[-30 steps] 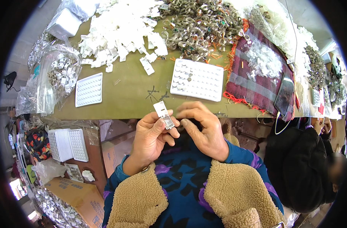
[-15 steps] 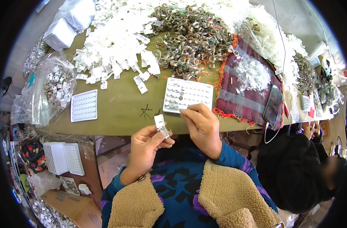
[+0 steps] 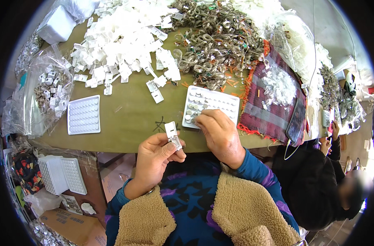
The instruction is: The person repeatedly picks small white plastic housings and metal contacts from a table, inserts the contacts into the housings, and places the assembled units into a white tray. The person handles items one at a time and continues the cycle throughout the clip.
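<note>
While the left hand (image 3: 156, 153) pinches a small white plastic clip (image 3: 173, 135), right fingers (image 3: 203, 119) touch the dimpled tray (image 3: 219, 104).

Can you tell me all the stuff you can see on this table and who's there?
Small hinged case: one, white, held up in left hand.
Dimpled tray: one, white, partly filled, under right hand.
Empty tray: one, white, table's left.
White cases heap: many, table's back left.
Metal rings heap: many, silvery, back middle.
Bag of parts: one, clear, far left.
Cloth: one, dark red plaid, right.
Phone: one, dark, on cloth.
Co-worker: one, dark clothes, right.
Left hand: holding case.
Right hand: touching tray.
</note>
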`<state>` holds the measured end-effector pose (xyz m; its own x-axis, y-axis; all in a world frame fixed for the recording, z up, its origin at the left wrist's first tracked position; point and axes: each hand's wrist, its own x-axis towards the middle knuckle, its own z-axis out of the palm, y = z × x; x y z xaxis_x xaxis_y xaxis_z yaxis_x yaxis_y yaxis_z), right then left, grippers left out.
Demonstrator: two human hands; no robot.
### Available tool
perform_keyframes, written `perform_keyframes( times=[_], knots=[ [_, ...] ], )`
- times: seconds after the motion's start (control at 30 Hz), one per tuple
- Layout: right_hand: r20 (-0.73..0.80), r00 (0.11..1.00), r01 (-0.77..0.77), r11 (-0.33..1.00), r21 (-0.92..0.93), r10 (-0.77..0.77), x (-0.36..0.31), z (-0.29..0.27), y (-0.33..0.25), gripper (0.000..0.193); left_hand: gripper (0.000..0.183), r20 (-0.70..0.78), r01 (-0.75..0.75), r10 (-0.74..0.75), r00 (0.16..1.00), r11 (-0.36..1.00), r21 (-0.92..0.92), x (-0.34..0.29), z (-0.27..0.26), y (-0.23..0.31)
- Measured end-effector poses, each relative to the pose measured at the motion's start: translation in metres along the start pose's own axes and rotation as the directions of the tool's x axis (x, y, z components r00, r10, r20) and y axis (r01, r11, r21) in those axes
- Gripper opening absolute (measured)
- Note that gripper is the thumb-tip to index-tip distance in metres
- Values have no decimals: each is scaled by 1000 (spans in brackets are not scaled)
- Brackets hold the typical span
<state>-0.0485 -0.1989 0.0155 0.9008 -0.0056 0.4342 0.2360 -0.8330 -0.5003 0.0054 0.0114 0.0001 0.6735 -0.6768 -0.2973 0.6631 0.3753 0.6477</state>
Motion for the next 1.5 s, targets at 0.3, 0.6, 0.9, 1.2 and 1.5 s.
perform_keyframes(
  times=[0.3,0.6,0.9,1.2,1.5],
  knots=[
    [131,985,119,992,-33,-113,4,-8,3,38,32,26,29,-26,999,992,-122,3,-2,2],
    [-26,999,-35,929,368,47,-14,-8,-43,26,26,57,30,-21,998,988,-154,-8,9,-11],
    [-140,983,-50,902,429,121,-22,-17,-60,35,24,36,9,-4,999,987,-159,-24,18,-16],
    [-300,931,292,918,269,-209,-19,10,-43,42,20,-42,-7,5,999,999,-39,-24,23,-15],
    [-255,941,-195,972,131,223,-15,-3,-9,23,18,-121,31,-18,992,993,110,-8,22,-1]
  ],
)
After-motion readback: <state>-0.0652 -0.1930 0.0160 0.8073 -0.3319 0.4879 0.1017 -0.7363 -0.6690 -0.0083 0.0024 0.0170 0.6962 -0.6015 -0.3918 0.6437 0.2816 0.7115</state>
